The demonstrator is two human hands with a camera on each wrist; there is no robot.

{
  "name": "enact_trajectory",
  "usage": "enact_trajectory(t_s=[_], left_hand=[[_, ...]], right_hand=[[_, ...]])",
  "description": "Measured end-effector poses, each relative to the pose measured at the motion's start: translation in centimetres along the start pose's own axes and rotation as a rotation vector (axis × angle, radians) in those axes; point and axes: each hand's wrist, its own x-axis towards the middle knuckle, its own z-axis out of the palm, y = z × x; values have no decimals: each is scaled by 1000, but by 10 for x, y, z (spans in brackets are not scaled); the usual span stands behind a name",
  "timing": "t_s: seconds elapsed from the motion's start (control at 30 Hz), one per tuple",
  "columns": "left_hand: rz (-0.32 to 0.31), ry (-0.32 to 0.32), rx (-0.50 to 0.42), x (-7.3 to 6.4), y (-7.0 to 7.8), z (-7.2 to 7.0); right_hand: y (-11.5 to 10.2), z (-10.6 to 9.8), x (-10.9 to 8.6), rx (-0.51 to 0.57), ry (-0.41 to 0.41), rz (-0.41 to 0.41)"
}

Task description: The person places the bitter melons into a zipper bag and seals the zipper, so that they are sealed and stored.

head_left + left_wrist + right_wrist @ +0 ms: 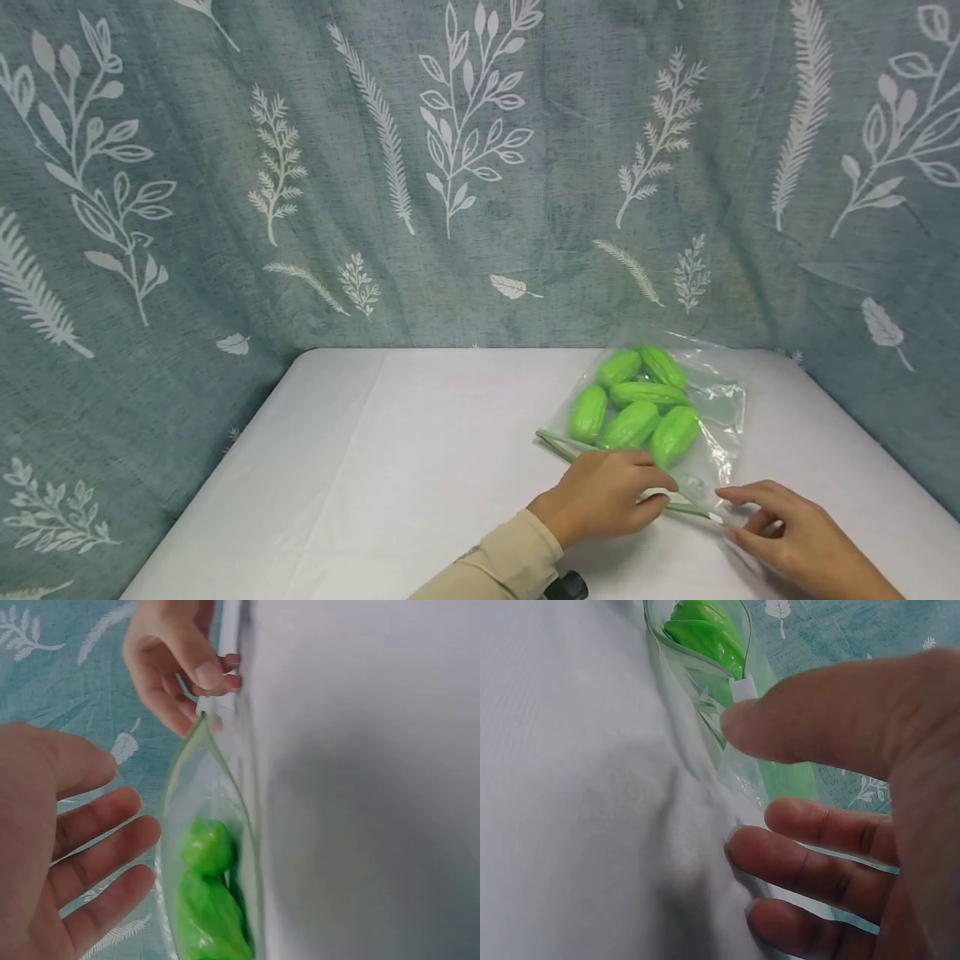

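A clear slider bag with a green-edged mouth lies at the right of the table. Several bright green, ridged, vegetable-shaped pieces are inside it. My left hand is over the near edge; in the left wrist view its fingers are loosely extended beside the gaping mouth, pinching nothing. At the bag's right corner sits a white slider. My right hand is there, thumb and forefinger spread on either side of the slider. Whether the thumb touches it is unclear.
A white cloth covers the table. Behind and at the sides hangs a grey-green curtain with white leaf prints. The bag's far edge lies close to the table's back edge. A dark object shows beneath my left wrist.
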Motion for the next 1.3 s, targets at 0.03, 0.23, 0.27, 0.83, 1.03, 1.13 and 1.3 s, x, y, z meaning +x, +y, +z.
enact_trajectory(t_s=[0.03,0.23,0.27,0.83,1.03,1.13,1.3], left_hand=[[-1,5,-2,2,1,0],[8,17,-37,13,7,2],[10,12,-46,13,7,3],[29,8,-37,24,9,14],[5,-25,-38,25,11,19],[-21,-28,-29,26,12,21],[-55,-43,20,27,14,25]], right_hand=[[0,0,0,2,-3,1],[3,3,-2,22,26,-30],[3,4,-2,23,29,-38],[-1,13,1,31,170,-141],[-4,14,0,26,202,-128],[-5,13,0,23,226,-145],[-8,11,0,33,283,-197]])
